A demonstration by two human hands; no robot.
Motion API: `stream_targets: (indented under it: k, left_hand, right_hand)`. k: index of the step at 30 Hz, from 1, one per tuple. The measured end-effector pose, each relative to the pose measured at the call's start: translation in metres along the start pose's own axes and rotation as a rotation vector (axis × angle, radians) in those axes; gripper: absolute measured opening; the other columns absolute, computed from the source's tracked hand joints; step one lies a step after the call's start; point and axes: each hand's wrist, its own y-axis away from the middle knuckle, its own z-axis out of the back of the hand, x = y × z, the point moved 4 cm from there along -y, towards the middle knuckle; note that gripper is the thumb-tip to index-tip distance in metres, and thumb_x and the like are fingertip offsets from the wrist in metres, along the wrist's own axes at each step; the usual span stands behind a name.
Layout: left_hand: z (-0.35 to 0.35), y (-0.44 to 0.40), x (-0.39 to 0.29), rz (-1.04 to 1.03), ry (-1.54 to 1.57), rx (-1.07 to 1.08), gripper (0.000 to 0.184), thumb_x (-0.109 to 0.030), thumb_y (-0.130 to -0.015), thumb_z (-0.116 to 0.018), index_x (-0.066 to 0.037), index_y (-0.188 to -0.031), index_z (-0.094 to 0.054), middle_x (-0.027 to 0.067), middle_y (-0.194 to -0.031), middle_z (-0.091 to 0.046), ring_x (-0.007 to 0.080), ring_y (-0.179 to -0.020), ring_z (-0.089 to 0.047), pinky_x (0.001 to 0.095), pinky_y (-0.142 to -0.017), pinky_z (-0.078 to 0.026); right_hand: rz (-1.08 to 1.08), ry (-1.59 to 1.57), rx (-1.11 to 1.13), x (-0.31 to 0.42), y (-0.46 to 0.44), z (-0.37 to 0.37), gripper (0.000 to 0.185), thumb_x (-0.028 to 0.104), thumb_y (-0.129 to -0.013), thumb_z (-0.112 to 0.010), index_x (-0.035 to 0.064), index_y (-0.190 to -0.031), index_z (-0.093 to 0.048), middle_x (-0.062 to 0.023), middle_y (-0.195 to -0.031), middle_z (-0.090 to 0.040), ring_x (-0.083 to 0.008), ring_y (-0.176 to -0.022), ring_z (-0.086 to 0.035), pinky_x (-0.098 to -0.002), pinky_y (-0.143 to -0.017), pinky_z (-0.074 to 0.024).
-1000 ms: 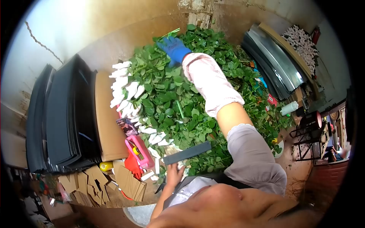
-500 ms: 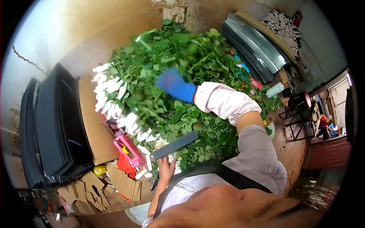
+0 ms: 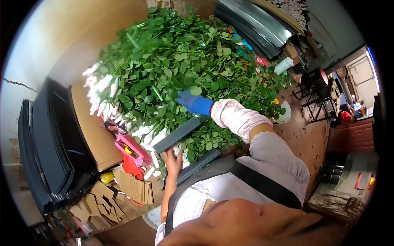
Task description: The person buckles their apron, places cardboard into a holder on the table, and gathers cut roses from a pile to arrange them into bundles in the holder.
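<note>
R hand [image 3: 195, 102], blue glove, in among leafy stems [image 3: 176, 74], approx. mid-heap; fingertips partly under leaves, can't tell if gripping. L hand [image 3: 174, 162], bare, at lower end of grey bar [image 3: 177, 135], fingers a bit apart, white bits by thumb; can't tell if it's pinching anything. Stems piled on table, white-wrapped ends [image 3: 102, 90] along L edge. Pink holder [image 3: 133, 151] L of bar, w/ red glove [image 3: 132, 167] just beside.

leafy green stems [image 3: 180, 61] heaped thickly
</note>
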Motion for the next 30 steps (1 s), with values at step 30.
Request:
stream_targets:
  k: [30]
  left_hand:
    - [-0.001, 0.001, -0.002, 0.033, -0.075, 0.004, 0.05, -0.022, -0.087, -0.073, -0.002, -0.129, -0.056, 0.023, -0.119, -0.053, 0.0371, -0.09, -0.06, 0.0434, -0.08, -0.051]
  right_hand:
    - [-0.162, 0.083, -1.053, -0.14, 0.045, 0.167, 0.045, 0.01, -0.072, -0.07, 0.0186, -0.117, -0.069, -0.007, -0.097, -0.069, -0.0309, -0.089, -0.064, -0.0444, -0.081, -0.05]
